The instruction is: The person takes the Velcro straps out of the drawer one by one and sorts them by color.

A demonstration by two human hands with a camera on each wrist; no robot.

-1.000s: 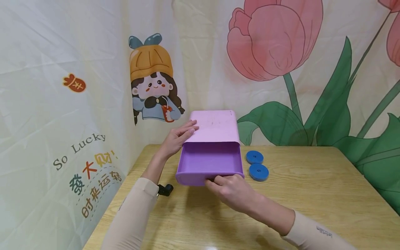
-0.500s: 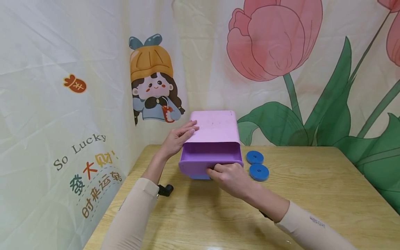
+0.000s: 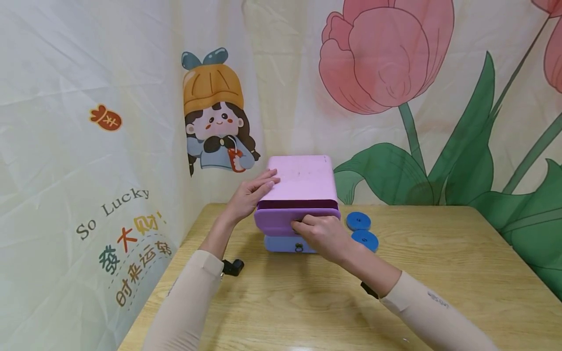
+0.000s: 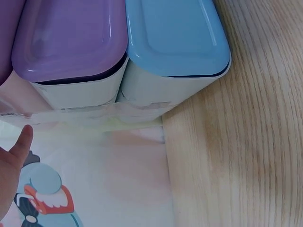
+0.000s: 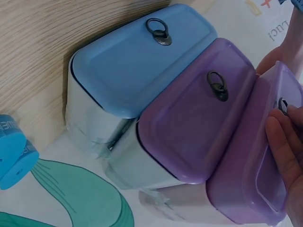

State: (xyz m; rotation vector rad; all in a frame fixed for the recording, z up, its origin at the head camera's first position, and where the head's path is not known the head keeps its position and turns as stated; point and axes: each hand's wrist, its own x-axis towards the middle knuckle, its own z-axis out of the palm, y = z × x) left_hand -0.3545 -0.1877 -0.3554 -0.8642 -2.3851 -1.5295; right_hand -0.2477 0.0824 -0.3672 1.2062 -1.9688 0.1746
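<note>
A small three-drawer cabinet (image 3: 303, 178) with a pink top stands on the table. Its purple top drawer (image 3: 270, 222) is pulled out slightly, leaving a narrow dark gap under the cabinet's top edge. My right hand (image 3: 325, 238) is at the front of that drawer, its fingers pinching the metal ring pull (image 5: 282, 106). Below it, the purple middle drawer (image 5: 189, 123) and the blue bottom drawer (image 5: 142, 71) are closed, each with its own ring. My left hand (image 3: 248, 196) rests, fingers extended, on the cabinet's upper left edge.
Two blue round rolls (image 3: 364, 241) lie to the right of the cabinet on the wooden table (image 3: 439, 273). Behind stands a curtain (image 3: 290, 97) printed with tulips and a cartoon figure. A black wrist device (image 3: 232, 267) shows at my left forearm.
The top drawer has slid inward from well out to nearly closed, my right hand moving with it. The blue drawer below has come into view. My left hand has stayed in place.
</note>
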